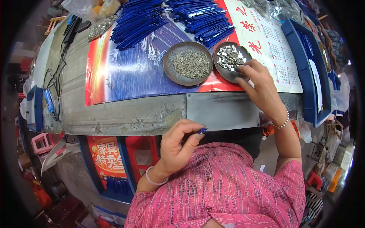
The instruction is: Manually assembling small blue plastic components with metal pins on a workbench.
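My left hand point(178, 145) is by the table's near edge, thumb and fingertips closed on a small blue piece point(202, 130). Only its tip shows, so its kind is unclear. At the right, my right hand point(262, 85) reaches over a round dark dish point(232, 77) of small shiny silver discs point(229, 56). Its thumb and forefinger are apart at the dish's near right rim, and no held thing shows between them. Just left of it, a second brown dish point(170, 71) holds many thin metal pins point(192, 63).
Piles of long blue strips point(138, 22) lie at the back on a printed poster sheet point(125, 72). A blue bin point(306, 79) stands at the right edge. Left lie a cable point(59, 76) and a blue-handled tool point(48, 100). A grey plate point(220, 112) covers the front edge.
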The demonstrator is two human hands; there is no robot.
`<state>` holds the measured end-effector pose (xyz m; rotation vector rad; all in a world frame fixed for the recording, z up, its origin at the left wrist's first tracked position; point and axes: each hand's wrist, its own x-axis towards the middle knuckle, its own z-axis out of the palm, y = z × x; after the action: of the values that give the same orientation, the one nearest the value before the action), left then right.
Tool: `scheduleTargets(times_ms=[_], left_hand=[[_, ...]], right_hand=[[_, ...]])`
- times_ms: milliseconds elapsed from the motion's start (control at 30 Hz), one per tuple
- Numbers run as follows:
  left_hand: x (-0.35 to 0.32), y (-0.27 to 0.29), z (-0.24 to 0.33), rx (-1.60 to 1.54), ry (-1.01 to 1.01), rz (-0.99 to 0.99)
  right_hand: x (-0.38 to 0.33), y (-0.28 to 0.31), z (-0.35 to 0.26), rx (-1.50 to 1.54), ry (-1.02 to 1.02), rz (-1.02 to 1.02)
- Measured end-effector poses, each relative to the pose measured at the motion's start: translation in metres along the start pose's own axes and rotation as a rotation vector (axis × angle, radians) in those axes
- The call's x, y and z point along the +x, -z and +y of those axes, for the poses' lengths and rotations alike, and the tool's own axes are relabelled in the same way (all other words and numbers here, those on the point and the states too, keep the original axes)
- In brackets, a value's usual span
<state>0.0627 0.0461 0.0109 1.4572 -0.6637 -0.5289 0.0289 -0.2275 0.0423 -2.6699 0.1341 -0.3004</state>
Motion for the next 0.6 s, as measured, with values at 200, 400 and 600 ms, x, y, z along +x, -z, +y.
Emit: scheduleTargets(times_ms=[200,400,600], left_hand=[[0.0004,-0.0012,0.0036,-0.021,0.020,0.013],[-0.0030,-0.0017,0.0007,-0.063,0.062,0.039],[-0.0027,-0.0062,-0.0014,-0.067,0.064,0.026]], right_hand=[[-0.0002,-0.0057,0.0012,-0.149,0.046,-0.029],[0.0035,-0.0026,-0.0005,-0.127,-0.017,-0.126],[-0.0032,-0.0026,0.0022,-0.113,0.050,-0.132]])
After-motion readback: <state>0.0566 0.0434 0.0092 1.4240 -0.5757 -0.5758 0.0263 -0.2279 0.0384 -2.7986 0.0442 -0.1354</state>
